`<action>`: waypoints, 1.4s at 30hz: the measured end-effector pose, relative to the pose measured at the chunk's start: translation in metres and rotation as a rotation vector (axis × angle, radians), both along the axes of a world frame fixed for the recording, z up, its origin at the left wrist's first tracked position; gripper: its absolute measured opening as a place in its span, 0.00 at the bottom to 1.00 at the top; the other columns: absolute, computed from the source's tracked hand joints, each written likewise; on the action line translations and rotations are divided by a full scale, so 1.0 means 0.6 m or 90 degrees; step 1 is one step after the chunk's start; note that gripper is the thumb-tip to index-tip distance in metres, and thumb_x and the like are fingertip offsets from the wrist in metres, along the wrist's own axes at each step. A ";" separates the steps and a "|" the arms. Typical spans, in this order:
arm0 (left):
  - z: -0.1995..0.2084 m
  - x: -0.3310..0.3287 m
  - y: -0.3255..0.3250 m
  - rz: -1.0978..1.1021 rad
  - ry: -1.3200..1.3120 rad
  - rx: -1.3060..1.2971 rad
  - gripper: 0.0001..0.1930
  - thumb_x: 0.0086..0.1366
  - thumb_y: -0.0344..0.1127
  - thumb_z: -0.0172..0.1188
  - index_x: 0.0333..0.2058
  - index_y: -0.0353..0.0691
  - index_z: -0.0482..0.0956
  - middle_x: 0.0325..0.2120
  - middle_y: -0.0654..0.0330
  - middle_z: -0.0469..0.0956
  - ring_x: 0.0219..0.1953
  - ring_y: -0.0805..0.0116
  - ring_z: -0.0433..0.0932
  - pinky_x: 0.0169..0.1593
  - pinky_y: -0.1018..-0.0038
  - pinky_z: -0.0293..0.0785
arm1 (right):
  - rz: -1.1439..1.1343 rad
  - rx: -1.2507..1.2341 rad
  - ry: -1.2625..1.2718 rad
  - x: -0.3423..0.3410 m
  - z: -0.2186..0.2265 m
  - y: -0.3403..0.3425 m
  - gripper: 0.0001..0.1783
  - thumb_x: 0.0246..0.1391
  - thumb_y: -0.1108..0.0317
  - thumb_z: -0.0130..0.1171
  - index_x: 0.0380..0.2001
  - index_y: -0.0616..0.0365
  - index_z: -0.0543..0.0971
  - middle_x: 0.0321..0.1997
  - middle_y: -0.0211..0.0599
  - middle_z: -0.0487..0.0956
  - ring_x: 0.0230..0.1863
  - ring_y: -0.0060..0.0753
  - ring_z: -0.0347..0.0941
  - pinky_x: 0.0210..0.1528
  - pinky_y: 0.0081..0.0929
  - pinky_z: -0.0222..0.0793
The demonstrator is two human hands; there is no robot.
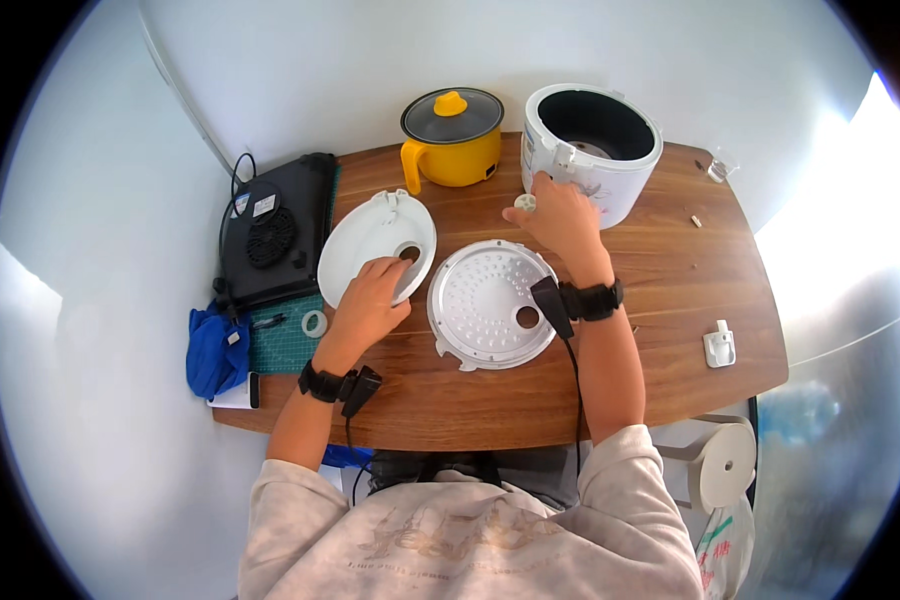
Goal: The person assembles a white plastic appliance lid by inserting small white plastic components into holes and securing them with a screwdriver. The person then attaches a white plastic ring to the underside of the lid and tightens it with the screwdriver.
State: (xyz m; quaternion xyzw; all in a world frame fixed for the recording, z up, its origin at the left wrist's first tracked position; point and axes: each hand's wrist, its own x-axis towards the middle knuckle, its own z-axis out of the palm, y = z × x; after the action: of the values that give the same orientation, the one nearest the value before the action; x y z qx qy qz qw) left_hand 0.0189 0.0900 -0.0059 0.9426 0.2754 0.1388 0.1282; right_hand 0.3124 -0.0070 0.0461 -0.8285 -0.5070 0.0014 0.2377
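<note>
I am gripping the white lid [362, 238] by its near right edge with my left hand [372, 297], while my right hand [568, 222] is pinching the small round cap [525, 203] to the right of and farther out than that grip, beside the white cooker [631, 188].
</note>
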 end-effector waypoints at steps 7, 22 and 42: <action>0.039 -0.022 -0.052 0.005 0.008 -0.082 0.30 0.60 0.35 0.65 0.61 0.34 0.73 0.55 0.51 0.74 0.60 0.51 0.69 0.63 0.63 0.70 | -0.011 -0.055 -0.048 0.017 -0.081 0.038 0.23 0.50 0.50 0.70 0.39 0.58 0.84 0.36 0.49 0.85 0.40 0.53 0.83 0.41 0.47 0.78; 0.054 -0.066 -0.181 -0.038 0.038 -0.109 0.31 0.57 0.35 0.70 0.59 0.34 0.75 0.54 0.54 0.73 0.58 0.52 0.69 0.60 0.61 0.73 | 0.026 0.015 0.010 -0.028 0.001 -0.054 0.17 0.53 0.52 0.68 0.33 0.57 0.83 0.32 0.47 0.84 0.37 0.54 0.83 0.38 0.47 0.78; 0.057 -0.107 -0.215 -0.088 0.055 -0.207 0.35 0.52 0.38 0.74 0.60 0.39 0.75 0.50 0.55 0.72 0.51 0.54 0.70 0.54 0.60 0.74 | -0.198 -0.033 0.189 0.055 -0.123 -0.405 0.15 0.54 0.68 0.64 0.44 0.59 0.82 0.37 0.47 0.84 0.41 0.49 0.81 0.44 0.42 0.75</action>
State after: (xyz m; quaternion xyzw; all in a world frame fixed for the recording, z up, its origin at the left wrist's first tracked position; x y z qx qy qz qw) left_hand -0.0453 -0.0387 0.0281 0.9311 0.2342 0.0423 0.2764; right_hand 0.3455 -0.2497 -0.0277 -0.8932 -0.3326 0.1000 0.2855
